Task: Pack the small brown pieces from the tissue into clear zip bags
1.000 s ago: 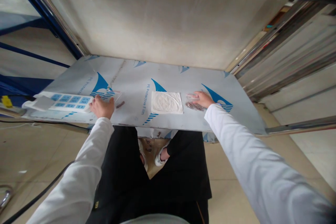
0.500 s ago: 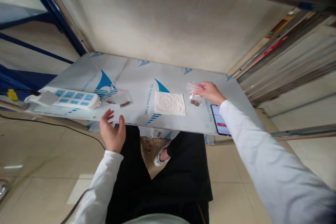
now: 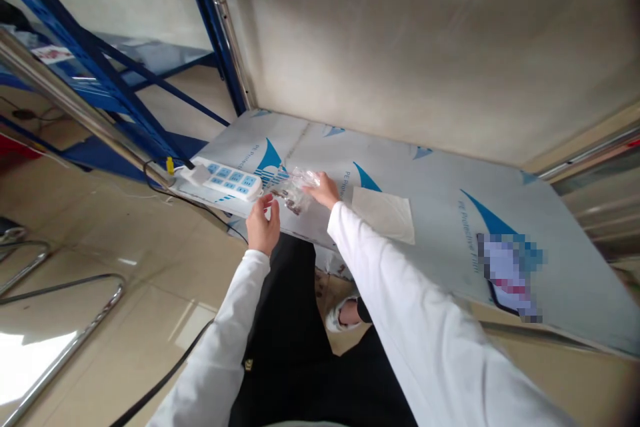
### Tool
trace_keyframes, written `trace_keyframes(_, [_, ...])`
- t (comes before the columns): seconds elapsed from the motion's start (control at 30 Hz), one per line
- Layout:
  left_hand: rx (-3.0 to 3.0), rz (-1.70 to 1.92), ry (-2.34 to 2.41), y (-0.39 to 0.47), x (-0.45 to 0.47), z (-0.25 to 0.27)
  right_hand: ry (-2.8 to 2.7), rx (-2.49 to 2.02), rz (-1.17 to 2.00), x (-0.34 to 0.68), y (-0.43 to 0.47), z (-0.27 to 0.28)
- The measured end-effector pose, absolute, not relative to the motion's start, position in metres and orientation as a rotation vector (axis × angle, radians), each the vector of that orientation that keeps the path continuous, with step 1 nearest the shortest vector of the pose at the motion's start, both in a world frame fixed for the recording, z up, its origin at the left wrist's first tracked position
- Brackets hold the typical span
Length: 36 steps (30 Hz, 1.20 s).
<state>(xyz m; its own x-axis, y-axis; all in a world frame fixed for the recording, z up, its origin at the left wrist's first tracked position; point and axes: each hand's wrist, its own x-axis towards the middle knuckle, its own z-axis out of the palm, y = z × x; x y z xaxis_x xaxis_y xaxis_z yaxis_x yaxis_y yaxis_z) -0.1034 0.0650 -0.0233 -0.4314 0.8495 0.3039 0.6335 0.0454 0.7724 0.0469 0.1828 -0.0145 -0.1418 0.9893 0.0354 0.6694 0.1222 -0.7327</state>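
Note:
My right hand pinches a clear plastic bag over the left part of the table. Small dark brown pieces show in and around the clear plastic; I cannot tell which belong to the held bag and which to the one lying beneath it. Close by, at the table's front edge, my left hand is half curled, thumb and fingers apart, with nothing in it. A folded white cloth lies flat to the right of my right hand, partly behind the sleeve.
A white power strip with blue sockets lies at the table's left end, its black cord hanging over the edge. On the right rests a phone, blurred out. Blue shelf posts stand at the left, a wall behind.
My right hand has carried the plastic bag from right of the cloth leftwards, over the other bag. My left hand stays near the front edge. The view has turned left.

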Motion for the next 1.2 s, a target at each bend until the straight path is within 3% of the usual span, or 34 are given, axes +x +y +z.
trace_keyframes(0.2, [1.767, 1.109, 2.071, 0.092, -0.090, -0.033, -1.913, -1.678, 0.560, 0.060, 0.169, -0.028])
trace_keyframes(0.67, [1.875, 0.643, 2.330, 0.115, -0.097, -0.027, -1.971, -1.603, 0.457, 0.041, 0.161, -0.032])
trace_keyframes(0.97, [1.835, 0.794, 2.283, 0.104, -0.103, -0.019, -1.903, -1.491, 0.328, 0.038, 0.134, -0.025])
trace_keyframes(1.2, [1.874, 0.959, 2.127, 0.078, -0.105, 0.011, -2.007, -1.111, 0.562, 0.057, 0.099, -0.002])
